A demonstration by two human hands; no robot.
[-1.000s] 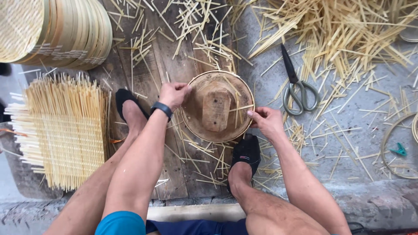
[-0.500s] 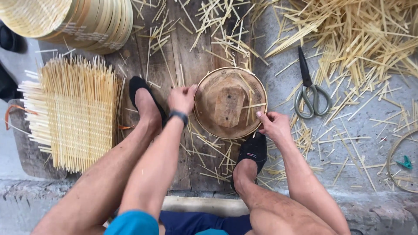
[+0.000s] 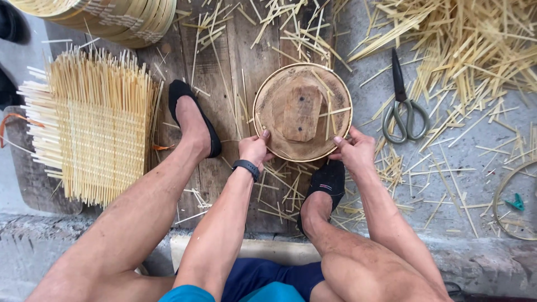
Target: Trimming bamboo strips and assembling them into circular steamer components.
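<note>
Round form (image 3: pixel 302 112): worn wood, matt, stained brown, a rough block fixed at its centre. Board (image 3: pixel 235 72) under it: weathered grey planks, coarse grain. Strips (image 3: pixel 464 50) toward the far right corner: pale split bamboo, dry, matt. Mat (image 3: pixel 95 128) at the left edge: same bamboo, woven. Scissors (image 3: pixel 404 100): dark dull metal, handles smooth grey-green. Shoes (image 3: pixel 193 112): black matt cloth.

Bright, even daylight, soft shadows, no glare; sharp center, slight wide-angle bend at edges.
</note>
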